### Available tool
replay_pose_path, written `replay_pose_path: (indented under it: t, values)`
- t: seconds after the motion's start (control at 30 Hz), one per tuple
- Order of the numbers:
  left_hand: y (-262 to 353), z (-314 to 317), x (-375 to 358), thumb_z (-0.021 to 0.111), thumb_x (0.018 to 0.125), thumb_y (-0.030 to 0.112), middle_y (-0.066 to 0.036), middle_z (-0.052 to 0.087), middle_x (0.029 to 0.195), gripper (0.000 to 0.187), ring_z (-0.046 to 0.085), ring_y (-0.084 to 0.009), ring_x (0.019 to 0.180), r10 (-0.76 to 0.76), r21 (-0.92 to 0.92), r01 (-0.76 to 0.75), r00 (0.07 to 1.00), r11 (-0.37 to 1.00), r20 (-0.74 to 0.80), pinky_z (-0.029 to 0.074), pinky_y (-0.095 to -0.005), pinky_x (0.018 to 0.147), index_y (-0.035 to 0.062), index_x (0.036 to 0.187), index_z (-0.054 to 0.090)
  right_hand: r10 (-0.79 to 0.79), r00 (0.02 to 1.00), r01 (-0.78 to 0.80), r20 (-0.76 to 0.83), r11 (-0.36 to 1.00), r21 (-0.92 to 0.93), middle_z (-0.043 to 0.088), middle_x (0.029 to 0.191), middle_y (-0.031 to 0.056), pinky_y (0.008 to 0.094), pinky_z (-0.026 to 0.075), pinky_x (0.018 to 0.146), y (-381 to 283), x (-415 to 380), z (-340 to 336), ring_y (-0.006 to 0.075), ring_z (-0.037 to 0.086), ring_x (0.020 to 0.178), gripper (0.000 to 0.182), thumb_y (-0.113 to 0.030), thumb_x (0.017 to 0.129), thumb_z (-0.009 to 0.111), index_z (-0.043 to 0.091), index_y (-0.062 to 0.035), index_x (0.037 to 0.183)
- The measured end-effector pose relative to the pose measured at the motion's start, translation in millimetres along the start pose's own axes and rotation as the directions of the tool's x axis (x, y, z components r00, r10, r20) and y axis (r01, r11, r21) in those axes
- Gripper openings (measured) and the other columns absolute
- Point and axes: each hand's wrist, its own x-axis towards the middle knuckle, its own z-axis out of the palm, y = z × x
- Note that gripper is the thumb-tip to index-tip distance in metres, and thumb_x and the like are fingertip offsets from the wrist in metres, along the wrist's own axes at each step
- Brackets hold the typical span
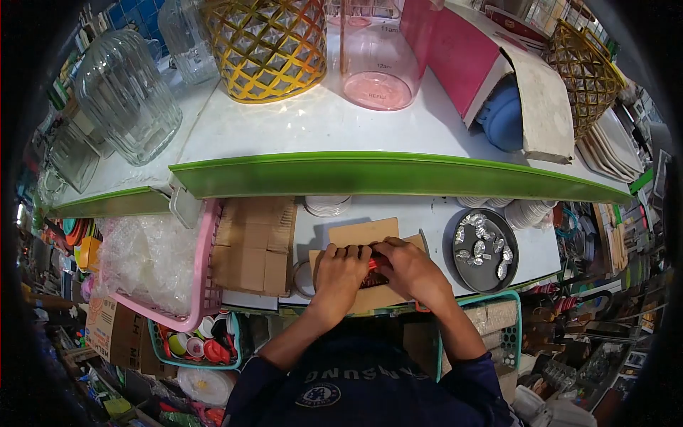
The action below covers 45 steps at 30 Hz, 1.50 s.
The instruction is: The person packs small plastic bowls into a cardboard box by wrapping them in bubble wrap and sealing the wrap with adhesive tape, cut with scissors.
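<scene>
Both hands at the front edge of the lower white shelf (427, 213), working over an open cardboard box (363, 235). Left hand (340, 274) curled over the box's near side, fingers clenched around a small red item (375, 265); right hand (411, 269) closed on the same red item from the other side, the two hands touching. What the item is cannot be told; it sits between the hands, over the box opening. Just right of the box: round dark tray (486, 250) holding a scatter of small silver foil-like cups. Left of the box: stack of flattened cardboard (252, 245), then a pink plastic basket (203, 285) filled with clear bubble wrap. Below it, a teal basket (196, 345) with small red, white and green lids or cups. Upper shelf (398, 174) with green edge carries a ribbed glass jar (124, 92), a gold-lattice glass container (267, 46), a pink-tinted measuring jug (373, 57), and an open pink carton (491, 71) with a blue object inside.
</scene>
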Motion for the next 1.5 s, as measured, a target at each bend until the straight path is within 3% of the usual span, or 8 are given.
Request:
replay_pose_path:
  t: [0.47,0.73,0.87,0.93,1.07,1.2,1.37,1.5]
  values:
    - [-6,-4,-7,0.072,0.07,0.013,-0.007,0.061,0.097,0.041,0.061,-0.0223,0.099,0.079,-0.056,-0.078,0.997,0.995,0.019,0.043,-0.036,0.088,0.0059,0.109,0.061,0.099,0.985,-0.112,-0.139,0.99,-0.088,0.067,0.102,0.0146,0.0413,0.054,0.075,-14,-17,-6,0.0347,0.065,0.087,0.031,-0.012,0.079,0.068,0.066,-0.0062,0.11]
    - [-24,-13,-20,0.075,0.078,0.018,-0.012,0.055,0.125,0.037,0.048,-0.0301,0.125,0.059,-0.418,-0.159,0.968,0.895,-0.244,0.04,-0.0433,0.102,0.0067,0.111,0.064,-0.062,0.865,-0.008,-0.497,0.99,-0.138,0.061,0.115,0.0167,0.0411,0.054,0.08,4,-28,-15,0.0358,0.063,0.096,0.036,-0.01,0.077,0.074,0.067,-0.005,0.112]
    - [-26,-10,-36,0.074,0.08,0.012,-0.016,0.049,0.134,0.032,0.041,-0.0351,0.132,-0.019,-0.432,-0.15,0.932,0.889,-0.363,0.038,-0.0449,0.106,0.0037,0.109,0.065,0.15,0.859,-0.156,-0.49,0.987,0.029,0.057,0.123,0.0199,0.0419,0.054,0.081,12,-39,-5,0.0382,0.061,0.105,0.042,-0.015,0.082,0.072,0.062,-0.0054,0.121]
    - [-17,-7,-45,0.071,0.081,0.005,-0.018,0.041,0.139,0.032,0.037,-0.0391,0.134,-0.35,-0.633,0.113,0.899,0.766,-0.263,0.035,-0.0453,0.109,0.0026,0.112,0.064,0.229,0.875,-0.155,-0.426,0.967,0.202,0.063,0.111,0.0236,0.0417,0.056,0.074,15,-41,1,0.0387,0.066,0.096,0.054,-0.018,0.085,0.069,0.051,-0.0077,0.135]
    - [-11,20,-59,0.067,0.084,0.004,-0.023,0.035,0.141,0.059,0.034,-0.0398,0.134,-0.533,-0.855,0.164,0.833,0.492,-0.147,0.033,-0.0461,0.109,0.005,0.137,0.042,0.481,0.844,-0.364,-0.239,0.84,0.403,0.068,0.096,0.0257,0.0398,0.057,0.067,11,-49,9,0.039,0.069,0.081,0.063,-0.02,0.088,0.067,0.039,-0.0088,0.144]
    - [0,48,-68,0.064,0.085,0.001,-0.023,0.036,0.139,0.065,0.034,-0.0363,0.134,-0.531,-0.898,0.139,0.839,0.418,-0.117,0.032,-0.0435,0.109,0.0014,0.142,0.031,0.437,0.826,-0.255,-0.357,0.854,0.454,0.069,0.092,0.0255,0.0353,0.058,0.066,15,-54,25,0.0333,0.072,0.076,0.067,-0.022,0.09,0.064,0.032,-0.0066,0.147]
    - [2,37,-57,0.06,0.088,-0.001,-0.024,0.031,0.149,0.067,0.032,-0.0313,0.14,-0.496,-0.998,-0.05,0.868,-0.027,-0.03,0.028,-0.0421,0.113,-0.0037,0.146,0.025,0.429,0.814,-0.229,-0.392,0.857,0.462,0.07,0.098,0.0225,0.0305,0.058,0.065,14,-59,30,0.0235,0.072,0.081,0.068,-0.02,0.091,0.065,0.032,-0.0049,0.147]
    - [-8,34,-55,0.061,0.088,0.0,-0.024,0.03,0.152,0.069,0.03,-0.0312,0.142,-0.355,-0.993,0.016,0.935,0.121,-0.028,0.027,-0.0426,0.114,-0.0033,0.146,0.026,0.423,0.815,-0.187,-0.397,0.839,0.512,0.07,0.102,0.0181,0.0264,0.057,0.059,9,-63,30,0.0156,0.069,0.077,0.066,-0.013,0.09,0.067,0.034,-0.0051,0.147]
